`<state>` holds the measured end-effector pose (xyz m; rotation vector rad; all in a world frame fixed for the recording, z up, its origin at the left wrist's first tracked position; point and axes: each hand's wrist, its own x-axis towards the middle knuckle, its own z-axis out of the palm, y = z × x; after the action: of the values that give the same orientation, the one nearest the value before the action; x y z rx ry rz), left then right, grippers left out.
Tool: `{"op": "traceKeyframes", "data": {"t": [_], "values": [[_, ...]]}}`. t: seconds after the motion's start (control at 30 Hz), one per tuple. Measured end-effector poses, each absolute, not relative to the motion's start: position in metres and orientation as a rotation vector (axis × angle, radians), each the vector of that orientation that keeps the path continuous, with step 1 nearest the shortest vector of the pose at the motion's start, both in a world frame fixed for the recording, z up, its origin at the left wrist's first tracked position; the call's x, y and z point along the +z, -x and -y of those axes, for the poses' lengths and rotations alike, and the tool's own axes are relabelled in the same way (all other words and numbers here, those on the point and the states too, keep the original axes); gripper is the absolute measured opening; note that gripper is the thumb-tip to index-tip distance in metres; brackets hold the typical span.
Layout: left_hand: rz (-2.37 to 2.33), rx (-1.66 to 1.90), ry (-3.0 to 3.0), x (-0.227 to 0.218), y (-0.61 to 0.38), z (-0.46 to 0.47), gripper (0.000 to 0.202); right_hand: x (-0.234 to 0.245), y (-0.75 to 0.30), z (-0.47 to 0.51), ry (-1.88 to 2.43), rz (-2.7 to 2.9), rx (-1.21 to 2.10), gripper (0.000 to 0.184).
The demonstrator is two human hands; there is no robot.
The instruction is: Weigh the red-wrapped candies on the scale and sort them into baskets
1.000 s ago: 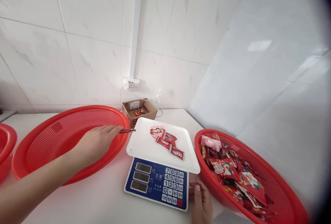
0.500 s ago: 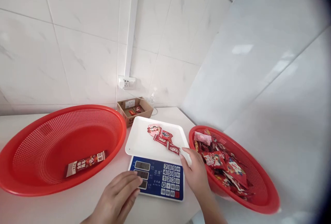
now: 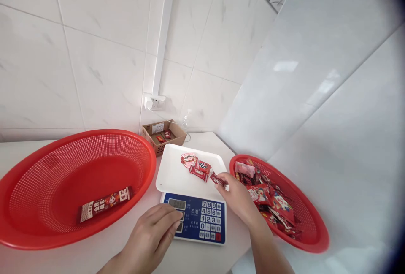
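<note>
A blue electronic scale [image 3: 202,219] with a white weighing tray [image 3: 177,174] stands on the white counter. Several red candy packets [image 3: 196,165] lie on the tray. My right hand [image 3: 236,196] reaches over the tray's right side and pinches a small red candy packet [image 3: 217,178] between thumb and fingers. My left hand [image 3: 152,236] rests at the scale's front left corner, fingers loosely curled and touching the display area, holding nothing. A long red wrapped bar [image 3: 106,203] lies inside the big red basket [image 3: 38,227] on the left.
A smaller red basket [image 3: 313,242] at the right holds several red and pink candy packets. A small cardboard box [image 3: 163,134] sits against the tiled wall behind the scale, below a wall socket [image 3: 154,102]. A clear plastic bottle [image 3: 186,121] stands beside it.
My left hand left the big basket, where the long bar now lies, and came to the scale's front. My right hand rose from the counter onto the tray and pinched a packet.
</note>
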<state>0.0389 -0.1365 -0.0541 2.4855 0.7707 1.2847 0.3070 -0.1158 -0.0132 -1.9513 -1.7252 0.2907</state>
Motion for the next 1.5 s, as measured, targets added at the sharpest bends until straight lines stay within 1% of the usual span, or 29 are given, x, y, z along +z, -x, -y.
{"op": "traceKeyframes", "data": {"t": [0.13,0.2,0.3,0.4,0.53,0.6,0.67,0.87,1.1,1.2,1.27,1.33,1.37,1.43,1.5], "values": [[-0.566,1.018,-2.61,-0.035,-0.056,0.14,0.021,0.005,-0.258,0.098,1.62,1.741,0.483,0.021],[-0.464,0.893,-2.706,-0.026,-0.064,0.142,0.019,0.014,-0.228,0.084,1.45,1.752,0.546,0.026],[-0.458,0.793,-2.756,-0.016,-0.064,0.141,0.022,0.022,-0.203,0.07,1.384,1.778,0.483,0.036],[-0.567,0.811,-2.701,-0.011,-0.052,0.135,0.025,0.018,-0.211,0.066,1.52,1.827,0.322,0.034],[-0.71,0.776,-2.626,-0.012,-0.034,0.125,0.026,-0.005,-0.244,0.074,1.943,1.889,0.107,0.03],[-0.754,0.746,-2.599,-0.012,-0.03,0.121,0.027,-0.017,-0.256,0.08,2.102,1.892,0.075,0.032],[-0.786,0.71,-2.585,-0.012,-0.029,0.118,0.028,-0.024,-0.262,0.085,2.167,1.892,0.089,0.033],[-0.812,0.654,-2.579,-0.011,-0.027,0.114,0.03,-0.028,-0.259,0.084,2.174,1.854,0.111,0.036],[-0.812,0.762,-2.557,-0.014,-0.022,0.111,0.031,-0.029,-0.252,0.076,2.141,1.838,0.174,0.018],[-0.847,0.776,-2.574,-0.014,-0.021,0.108,0.031,-0.023,-0.234,0.071,1.903,1.791,0.319,0.013],[-0.867,0.794,-2.604,-0.016,-0.022,0.106,0.032,-0.014,-0.215,0.067,1.625,1.738,0.516,0.019],[-0.883,0.801,-2.629,-0.02,-0.023,0.104,0.034,-0.002,-0.2,0.062,1.398,1.709,0.673,0.034],[-0.888,0.788,-2.639,-0.022,-0.023,0.104,0.035,0.004,-0.196,0.06,1.349,1.716,0.682,0.039],[-0.896,0.735,-2.654,-0.026,-0.022,0.104,0.037,0.011,-0.199,0.055,1.393,1.768,0.55,0.043],[-0.923,0.663,-2.664,-0.029,-0.021,0.103,0.039,0.01,-0.216,0.05,1.587,1.824,0.314,0.043]]}}
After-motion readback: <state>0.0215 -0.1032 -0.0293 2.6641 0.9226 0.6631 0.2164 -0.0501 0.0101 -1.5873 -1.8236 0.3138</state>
